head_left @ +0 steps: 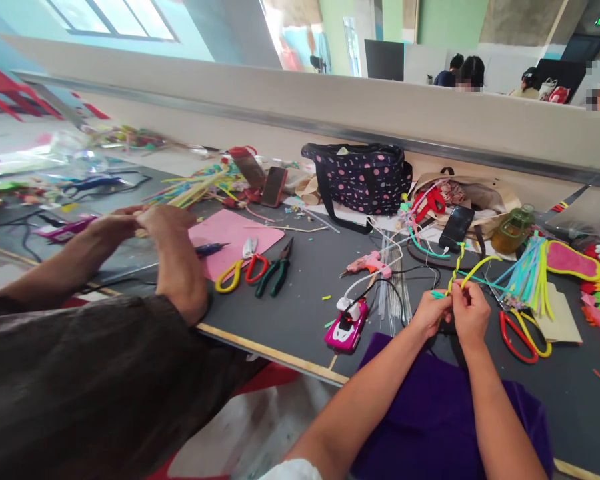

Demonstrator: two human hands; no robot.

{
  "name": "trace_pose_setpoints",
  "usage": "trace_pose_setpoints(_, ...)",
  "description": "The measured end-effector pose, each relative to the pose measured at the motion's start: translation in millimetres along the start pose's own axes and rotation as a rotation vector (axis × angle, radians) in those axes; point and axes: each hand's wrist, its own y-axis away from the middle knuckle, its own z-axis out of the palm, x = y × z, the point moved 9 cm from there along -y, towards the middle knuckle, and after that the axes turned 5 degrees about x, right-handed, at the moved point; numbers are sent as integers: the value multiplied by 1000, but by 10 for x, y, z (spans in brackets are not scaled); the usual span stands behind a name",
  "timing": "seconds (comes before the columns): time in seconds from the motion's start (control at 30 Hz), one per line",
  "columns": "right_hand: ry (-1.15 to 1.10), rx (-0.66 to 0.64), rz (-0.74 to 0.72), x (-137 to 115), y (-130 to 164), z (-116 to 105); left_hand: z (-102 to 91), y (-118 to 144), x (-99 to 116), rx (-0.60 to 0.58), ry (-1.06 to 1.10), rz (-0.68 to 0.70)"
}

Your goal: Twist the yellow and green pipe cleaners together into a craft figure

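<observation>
Close together over the right part of the table, my left hand and my right hand pinch a twisted yellow pipe cleaner. One yellow end curves off to the upper right, and a teal piece shows by my left fingers. Below my forearms lies a purple cloth. To the right are a bundle of blue and yellow pipe cleaners and red-and-yellow-handled scissors. Left of my hands are clear sticks, a pink glue gun and a magenta power strip.
A co-worker's hands work at the left. Near them lie pink paper, scissors and green-handled pliers. Along the divider stand a patterned bag, a phone and a green bottle.
</observation>
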Motion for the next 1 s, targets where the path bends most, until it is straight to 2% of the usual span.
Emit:
trace_pose_setpoints(0.23, -154, -4, 45, 7, 29, -23, -72, -11, 37, 51, 80, -18)
trace_pose_setpoints(0.47, -289, 81, 81, -28, 50, -124, -126, -25, 36, 75, 125, -49)
trace_pose_setpoints(0.7, -498, 133, 50, -82, 103, -184, -185, -30, 107, 131, 104, 26)
trace_pose_setpoints(0.83, -454, 137, 13, -95, 94, -192, -220, -33, 124, 167, 91, 62)
trace_pose_setpoints(1.0, -333, 81, 24, -80, -5, -142, -210, -9, 174, 186, 2, 149)
